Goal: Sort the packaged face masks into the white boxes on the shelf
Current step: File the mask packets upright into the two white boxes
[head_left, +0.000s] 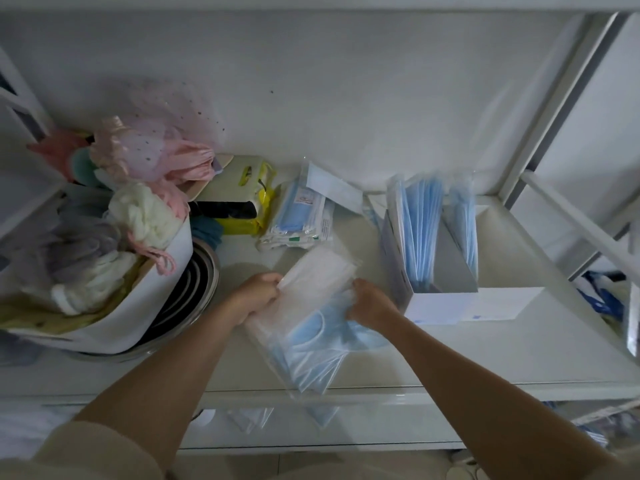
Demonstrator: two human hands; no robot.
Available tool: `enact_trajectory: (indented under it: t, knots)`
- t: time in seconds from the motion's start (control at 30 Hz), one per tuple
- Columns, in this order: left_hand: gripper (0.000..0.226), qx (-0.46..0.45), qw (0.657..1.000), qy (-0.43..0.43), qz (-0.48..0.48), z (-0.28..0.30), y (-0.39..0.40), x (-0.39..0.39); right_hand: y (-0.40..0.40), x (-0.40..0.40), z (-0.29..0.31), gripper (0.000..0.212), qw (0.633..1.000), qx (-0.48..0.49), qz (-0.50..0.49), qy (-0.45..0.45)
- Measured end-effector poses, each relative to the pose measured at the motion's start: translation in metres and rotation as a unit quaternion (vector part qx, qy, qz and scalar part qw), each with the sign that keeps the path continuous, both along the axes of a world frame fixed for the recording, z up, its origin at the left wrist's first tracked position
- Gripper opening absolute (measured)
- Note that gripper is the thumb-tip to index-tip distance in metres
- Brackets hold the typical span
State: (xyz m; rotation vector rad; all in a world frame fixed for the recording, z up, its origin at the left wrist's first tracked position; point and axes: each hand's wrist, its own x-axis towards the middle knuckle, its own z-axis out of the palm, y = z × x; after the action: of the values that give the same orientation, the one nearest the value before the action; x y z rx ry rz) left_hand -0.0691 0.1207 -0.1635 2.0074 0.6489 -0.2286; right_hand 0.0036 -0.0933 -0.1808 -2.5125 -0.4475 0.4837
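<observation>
1. Head view, hands: your left hand (258, 295) pinches the near-left end of a white pack (320, 271). Your right hand (372, 301) curls its fingers on the packs at the white pack's right edge, where a heap of blue packs (318, 344) begins.

2. Head view, the key relation: the white pack's long axis runs diagonally, from your left hand up and away to the right. The open white box (440, 303) stands just right of your right hand, so that hand is the nearer one. Blue packs already stand on edge inside the box, with their long sides running away from you. By my judgement, the white pack needs turning to match them before it goes in.

3. Head view, other stock: a stack of packs (299, 216) lies further back on the shelf (485, 358), well left of the box.

4. Head view, hard to read: the clear wrappers overlap, so you cannot count the packs under your hands. I cannot tell whether your right hand grips the white pack, a blue one, or both. A second box appears to stand behind the first, but its edges are lost in dim light.
</observation>
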Motion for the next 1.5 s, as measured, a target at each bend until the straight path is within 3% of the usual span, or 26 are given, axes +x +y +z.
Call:
enact_trajectory:
  t: [0.13, 0.23, 0.3, 0.37, 0.47, 0.57, 0.63, 0.7, 0.8, 0.83, 0.93, 1.07, 1.2, 1.27, 1.33, 1.43, 1.5]
  knots:
    - [0.019, -0.077, 0.994, 0.028, -0.074, 0.016, -0.016, 0.001, 0.006, 0.008, 0.016, 0.035, 0.997, 0.069, 0.033, -0.015]
    - [0.034, -0.106, 0.984, 0.051, -0.131, 0.022, -0.027, 0.009, 0.012, 0.010, 0.031, 0.027, 0.994, 0.094, 0.014, -0.057]
    - [0.040, -0.092, 0.988, 0.027, -0.121, 0.025, -0.030, 0.012, 0.015, 0.012, 0.043, 0.023, 0.990, 0.092, -0.015, -0.105]
    - [0.043, -0.097, 0.991, -0.024, -0.088, 0.030, -0.025, 0.014, 0.012, 0.014, 0.058, 0.020, 0.969, 0.199, -0.086, -0.115]
    - [0.043, -0.210, 0.971, -0.114, 0.005, 0.044, -0.009, 0.016, 0.003, 0.011, 0.082, 0.046, 0.911, 0.372, -0.144, -0.105]
    - [0.042, -0.355, 0.916, -0.176, 0.056, 0.064, -0.011, 0.024, -0.001, 0.004, 0.104, 0.072, 0.879, 0.456, -0.140, 0.012]
    - [0.047, -0.390, 0.902, -0.181, 0.031, 0.078, -0.031, 0.035, -0.004, 0.003, 0.117, 0.057, 0.865, 0.473, -0.112, 0.123]
    - [0.050, -0.403, 0.897, -0.182, -0.012, 0.093, -0.062, 0.048, -0.012, 0.004, 0.129, 0.040, 0.842, 0.511, -0.084, 0.152]
    - [0.061, -0.413, 0.884, -0.216, -0.046, 0.111, -0.108, 0.070, -0.043, 0.016, 0.146, 0.063, 0.801, 0.572, -0.052, 0.170]
    - [0.059, -0.408, 0.883, -0.228, -0.055, 0.115, -0.122, 0.078, -0.055, 0.021, 0.152, 0.059, 0.803, 0.571, -0.048, 0.165]
    - [0.056, -0.364, 0.895, -0.245, -0.082, 0.128, -0.164, 0.097, -0.098, 0.037, 0.164, 0.024, 0.834, 0.525, -0.119, 0.125]
    - [0.054, -0.286, 0.911, -0.276, -0.108, 0.136, -0.210, 0.117, -0.145, 0.046, 0.166, 0.035, 0.848, 0.495, -0.176, 0.071]
    - [0.025, -0.169, 0.930, -0.314, -0.092, 0.129, -0.235, 0.126, -0.171, 0.053, 0.165, 0.027, 0.831, 0.459, -0.295, -0.112]
    - [0.037, 0.061, 0.931, -0.353, -0.074, 0.113, -0.239, 0.130, -0.175, 0.053, 0.163, 0.030, 0.836, 0.410, -0.305, -0.201]
    - [0.059, 0.252, 0.910, -0.325, -0.052, 0.096, -0.241, 0.129, -0.174, 0.052, 0.161, 0.030, 0.836, 0.387, -0.304, -0.243]
    - [0.096, 0.336, 0.921, -0.195, -0.044, 0.080, -0.241, 0.126, -0.169, 0.047, 0.159, 0.025, 0.823, 0.407, -0.301, -0.257]
    - [0.096, 0.368, 0.915, -0.153, -0.061, 0.073, -0.237, 0.126, -0.164, 0.045, 0.156, 0.026, 0.823, 0.414, -0.289, -0.259]
